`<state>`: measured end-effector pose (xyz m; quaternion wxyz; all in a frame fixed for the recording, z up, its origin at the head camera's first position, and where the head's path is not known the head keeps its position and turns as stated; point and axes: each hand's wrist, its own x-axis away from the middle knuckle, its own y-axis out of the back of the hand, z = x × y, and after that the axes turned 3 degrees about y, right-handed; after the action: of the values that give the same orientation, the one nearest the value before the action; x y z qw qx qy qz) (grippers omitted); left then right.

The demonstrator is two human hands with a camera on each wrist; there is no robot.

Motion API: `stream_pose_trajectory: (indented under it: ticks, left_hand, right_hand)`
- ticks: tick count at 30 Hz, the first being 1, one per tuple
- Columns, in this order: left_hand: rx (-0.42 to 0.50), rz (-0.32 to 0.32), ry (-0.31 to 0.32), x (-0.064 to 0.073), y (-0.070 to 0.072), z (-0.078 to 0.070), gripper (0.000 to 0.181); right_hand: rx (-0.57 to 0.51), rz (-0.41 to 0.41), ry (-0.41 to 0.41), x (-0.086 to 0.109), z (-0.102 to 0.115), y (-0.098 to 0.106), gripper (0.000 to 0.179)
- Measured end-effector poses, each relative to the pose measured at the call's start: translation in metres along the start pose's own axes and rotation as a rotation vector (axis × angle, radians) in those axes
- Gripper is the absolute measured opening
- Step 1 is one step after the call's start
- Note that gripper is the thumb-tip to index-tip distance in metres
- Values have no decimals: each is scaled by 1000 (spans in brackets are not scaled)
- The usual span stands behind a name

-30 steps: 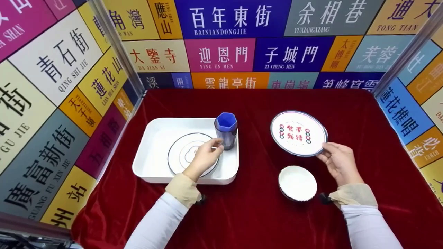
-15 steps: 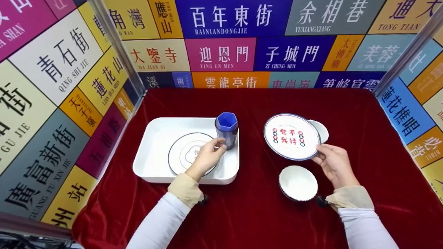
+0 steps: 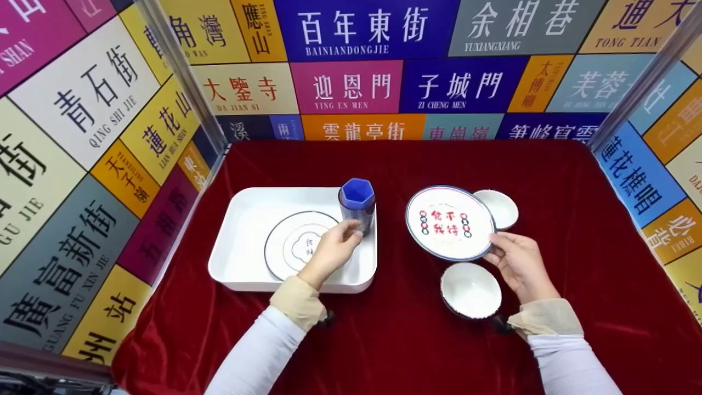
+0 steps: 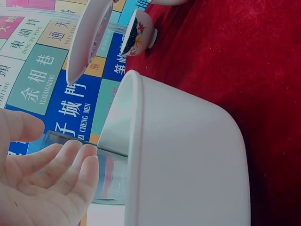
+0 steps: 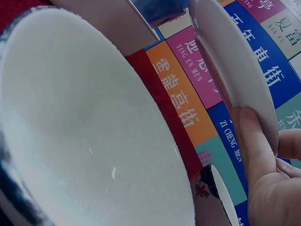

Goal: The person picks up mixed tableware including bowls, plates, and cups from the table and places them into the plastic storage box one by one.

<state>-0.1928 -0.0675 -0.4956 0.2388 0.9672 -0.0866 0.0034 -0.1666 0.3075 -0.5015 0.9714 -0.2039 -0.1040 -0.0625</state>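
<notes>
My right hand [image 3: 521, 266] pinches the rim of a white plate [image 3: 449, 225] with red characters and a blue edge, thumb on top and fingers beneath. The plate is raised and tilted, overlapping the far bowl [image 3: 503, 207] in the head view. Below it stands a nearer white bowl [image 3: 470, 291]. My left hand [image 3: 332, 252] hovers over the white tray [image 3: 236, 280], fingers loosely bent and holding nothing. Its fingertips are right by a dark see-through cup [image 3: 356, 206] with a blue hexagonal top. A second plate [image 3: 288, 247] lies in the tray, partly hidden by this hand.
A red velvet cloth [image 3: 395, 340] covers the table. Panels with street names [image 3: 351, 85] surround it at the back and sides. In the right wrist view, the nearer bowl [image 5: 94, 117] fills the left side, close to the camera.
My right hand has carried the plate leftward and slightly nearer, uncovering the far bowl behind it. My left hand has shifted slightly right, staying beside the cup.
</notes>
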Motion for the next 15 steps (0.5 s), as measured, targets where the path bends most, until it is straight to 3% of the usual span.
stream_pose_trajectory:
  ticks: [15]
  left_hand:
    - [105, 26, 24, -1, -9, 0, 38]
  right_hand:
    - [25, 36, -2, 5, -8, -15, 23]
